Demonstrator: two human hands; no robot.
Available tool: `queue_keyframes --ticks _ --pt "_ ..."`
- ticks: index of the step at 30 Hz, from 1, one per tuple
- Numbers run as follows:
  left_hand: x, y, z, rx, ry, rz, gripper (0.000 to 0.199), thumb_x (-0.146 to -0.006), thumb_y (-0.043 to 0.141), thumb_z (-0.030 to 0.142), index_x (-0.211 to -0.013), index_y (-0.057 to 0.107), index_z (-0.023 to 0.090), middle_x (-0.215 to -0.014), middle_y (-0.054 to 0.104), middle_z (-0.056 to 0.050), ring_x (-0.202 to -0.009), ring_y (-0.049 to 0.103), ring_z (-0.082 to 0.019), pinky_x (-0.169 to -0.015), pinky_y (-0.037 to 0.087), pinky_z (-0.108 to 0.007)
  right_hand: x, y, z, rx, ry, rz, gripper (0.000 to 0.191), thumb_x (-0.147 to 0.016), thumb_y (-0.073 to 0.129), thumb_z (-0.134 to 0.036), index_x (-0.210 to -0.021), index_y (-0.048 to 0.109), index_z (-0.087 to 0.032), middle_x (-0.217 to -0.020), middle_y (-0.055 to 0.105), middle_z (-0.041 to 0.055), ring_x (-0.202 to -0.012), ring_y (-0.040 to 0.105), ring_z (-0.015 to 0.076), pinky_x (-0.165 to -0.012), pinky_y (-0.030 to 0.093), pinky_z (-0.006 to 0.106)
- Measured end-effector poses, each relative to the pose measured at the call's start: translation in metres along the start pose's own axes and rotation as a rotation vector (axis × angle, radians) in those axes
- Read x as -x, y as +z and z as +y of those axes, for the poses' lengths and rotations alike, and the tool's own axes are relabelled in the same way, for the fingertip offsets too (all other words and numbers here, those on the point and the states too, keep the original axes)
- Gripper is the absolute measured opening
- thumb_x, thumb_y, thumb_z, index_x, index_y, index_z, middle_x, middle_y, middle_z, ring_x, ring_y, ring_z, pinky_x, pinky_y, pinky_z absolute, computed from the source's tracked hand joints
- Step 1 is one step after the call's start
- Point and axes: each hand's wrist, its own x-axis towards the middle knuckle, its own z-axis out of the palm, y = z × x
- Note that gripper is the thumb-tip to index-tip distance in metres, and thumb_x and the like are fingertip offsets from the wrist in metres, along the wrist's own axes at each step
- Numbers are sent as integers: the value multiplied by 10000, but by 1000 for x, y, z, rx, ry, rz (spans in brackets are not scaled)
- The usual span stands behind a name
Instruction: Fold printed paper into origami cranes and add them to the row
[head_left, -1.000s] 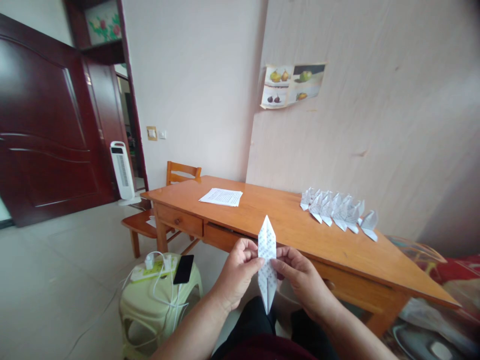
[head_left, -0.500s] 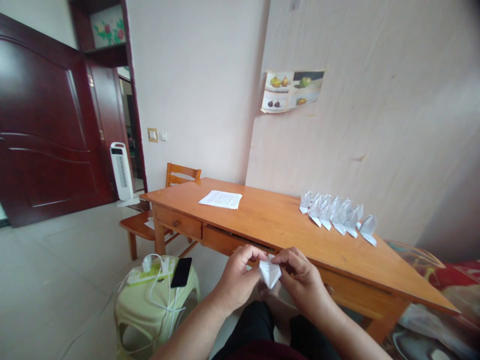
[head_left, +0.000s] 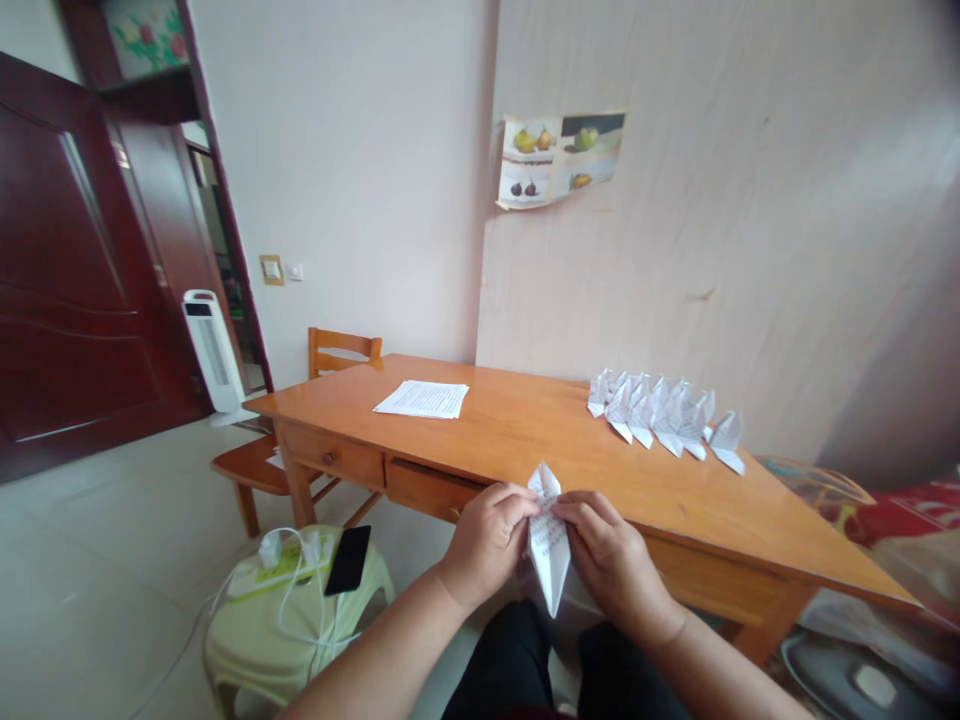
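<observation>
Between my two hands is a piece of folded paper (head_left: 550, 550), white with printed lines, now a long narrow diamond with one point up and one down. My left hand (head_left: 491, 535) pinches its left edge above the middle. From the other side, the thumb and fingers of my right hand (head_left: 609, 555) grip the right edge. The paper is held in the air in front of the table's near edge, above my lap. On the table (head_left: 510, 430), several folded paper figures (head_left: 660, 415) stand in rows at the back right. A stack of printed sheets (head_left: 424, 399) lies at the left.
A pale green stool (head_left: 255, 635) at the lower left carries a power strip (head_left: 281, 566), white cables and a black phone (head_left: 349, 560). A wooden chair (head_left: 343, 350) stands at the table's left end. Bags and cloth (head_left: 911, 520) are at the right.
The folded paper has gone from a short, compact shape to a long diamond, opened out upward and downward. Both hands still hold its sides. The view has shifted slightly to the right.
</observation>
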Motion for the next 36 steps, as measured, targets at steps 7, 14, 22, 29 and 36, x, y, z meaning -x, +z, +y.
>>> queue_keyframes --ticks 7,14,22,29,36 --pt "-36 26 -27 -250 122 -172 103 -934 584 170 -934 682 200 -1023 714 -47 -949 632 -216 -847 479 -360 -14 -7 45 68 49 -93 242 -956 460 -111 -1080 643 -209 -1112 650 100 -1009 660 203 -871 549 311" --pt "-68 41 -50 -268 109 -347 110 -933 577 182 -956 682 204 -1016 728 -40 -949 655 -196 -817 446 -328 -37 -9 85 109 130 -160 205 -943 502 -156 -998 693 -205 -1002 709 81 -937 675 204 -848 538 316" --pt "-82 42 -62 -196 112 -543 218 -862 545 82 -949 700 208 -1012 732 -45 -1004 654 -209 -873 435 -332 -48 -19 90 121 58 -295 251 -921 506 -110 -994 729 -197 -1016 721 88 -1010 630 224 -900 529 377" --pt "-85 43 -55 -213 39 -531 242 -934 537 199 -1136 668 218 -1031 710 -48 -963 641 -224 -854 437 -352 -45 -28 88 101 87 -428 289 -923 500 -120 -1116 696 -206 -1116 710 90 -1031 616 239 -916 522 415" --pt "-88 42 -49 -231 25 -573 214 -974 530 302 -1104 684 230 -978 656 -59 -935 610 -227 -847 442 -356 -51 -30 92 -7 193 -440 268 -955 471 -118 -1088 680 -220 -1031 707 64 -957 622 221 -879 507 381"
